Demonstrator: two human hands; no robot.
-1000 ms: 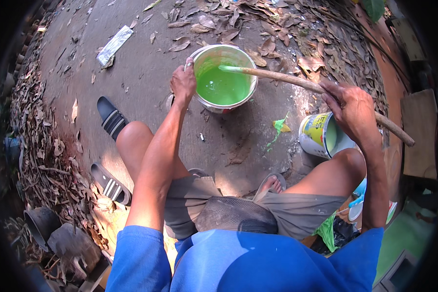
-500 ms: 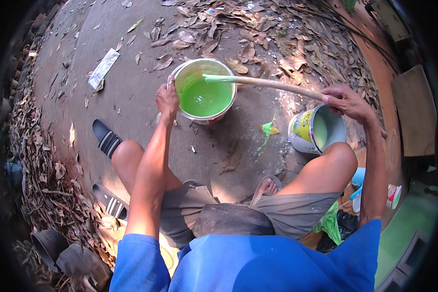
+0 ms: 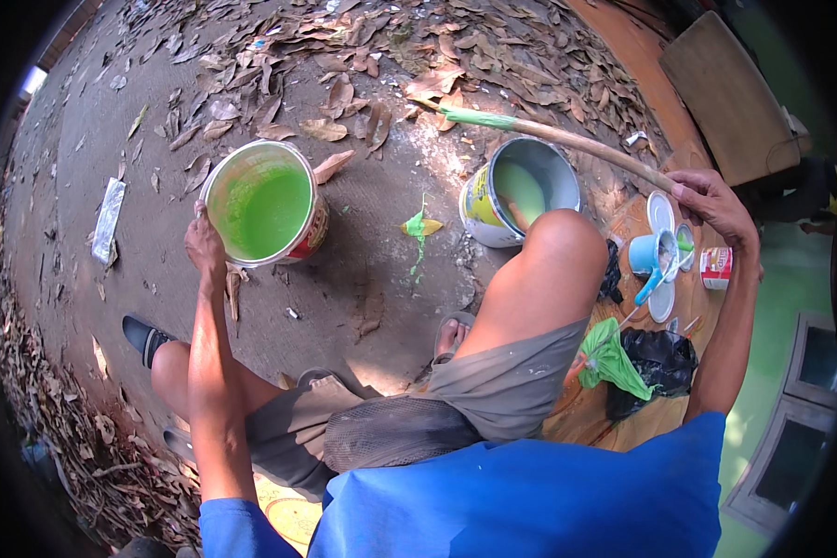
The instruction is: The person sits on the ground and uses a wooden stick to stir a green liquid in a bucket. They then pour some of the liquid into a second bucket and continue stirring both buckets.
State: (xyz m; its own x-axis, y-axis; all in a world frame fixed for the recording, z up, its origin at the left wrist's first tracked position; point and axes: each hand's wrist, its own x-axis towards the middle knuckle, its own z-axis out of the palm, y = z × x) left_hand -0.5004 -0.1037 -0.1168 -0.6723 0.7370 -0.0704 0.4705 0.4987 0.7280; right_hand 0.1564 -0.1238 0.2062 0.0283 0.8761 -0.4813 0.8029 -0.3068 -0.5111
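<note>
On the left a bucket (image 3: 313, 232) holds bright green paint (image 3: 268, 212). My left hand (image 3: 205, 244) is closed on its near-left rim. In my right hand (image 3: 716, 212) is the end of a long wooden stick (image 3: 591, 145), held out to the left with its far tip coated in wet green. That tip is beyond a second bucket (image 3: 560, 175), a grey-walled one with a yellow label, leaning by my right knee. Pale green liquid (image 3: 519, 189) lies inside it. Between the buckets a leaf smeared with green paint (image 3: 422, 228) is on the ground.
At right, a blue dipper (image 3: 644, 255), white lids (image 3: 660, 212), a small red-and-white can (image 3: 716, 267), a green plastic bag (image 3: 614, 358) and a black bag (image 3: 658, 367) crowd my right leg. A board (image 3: 730, 98) stands farther off. Dry leaves (image 3: 344, 56) cover the far ground.
My view has turned to the right. The stick's green tip has moved off the green paint bucket to the far side of the second bucket. My left hand stays on the rim.
</note>
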